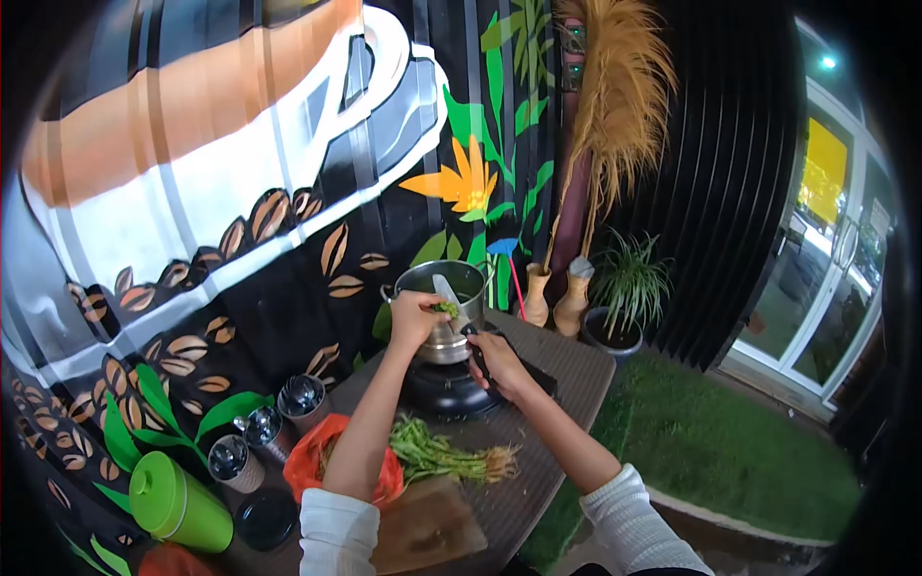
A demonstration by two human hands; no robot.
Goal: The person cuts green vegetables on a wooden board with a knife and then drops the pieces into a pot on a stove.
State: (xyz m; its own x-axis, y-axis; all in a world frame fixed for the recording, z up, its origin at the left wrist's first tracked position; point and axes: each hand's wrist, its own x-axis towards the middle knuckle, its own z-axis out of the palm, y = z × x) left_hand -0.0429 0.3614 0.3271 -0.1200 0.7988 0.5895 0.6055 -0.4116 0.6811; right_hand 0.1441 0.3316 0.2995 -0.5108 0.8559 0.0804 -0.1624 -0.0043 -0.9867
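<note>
Over the near rim of a steel pot (pixel 471 278), my left hand (pixel 418 320) pinches a small bunch of chopped greens (pixel 447 309). My right hand (pixel 497 360) is closed round the black handle of a knife (pixel 449 294), its blade slanting up and left beside the greens. The pot stands on a black portable stove (pixel 447 389). Below my hands lies a bundle of leafy green vegetables (pixel 442 453) with its roots pointing right. It rests next to a red plastic bag (pixel 389 475), partly hidden by my left forearm, and a wooden cutting board (pixel 432 526).
At the left stand a green lidded container (pixel 182 504), several glass-like jars (pixel 303 396) and a black dish (pixel 266 518). The brown table (pixel 576 370) ends at the right, above green turf (pixel 730 442). A potted plant (pixel 629 288) and vases (pixel 573 302) stand beyond its far edge.
</note>
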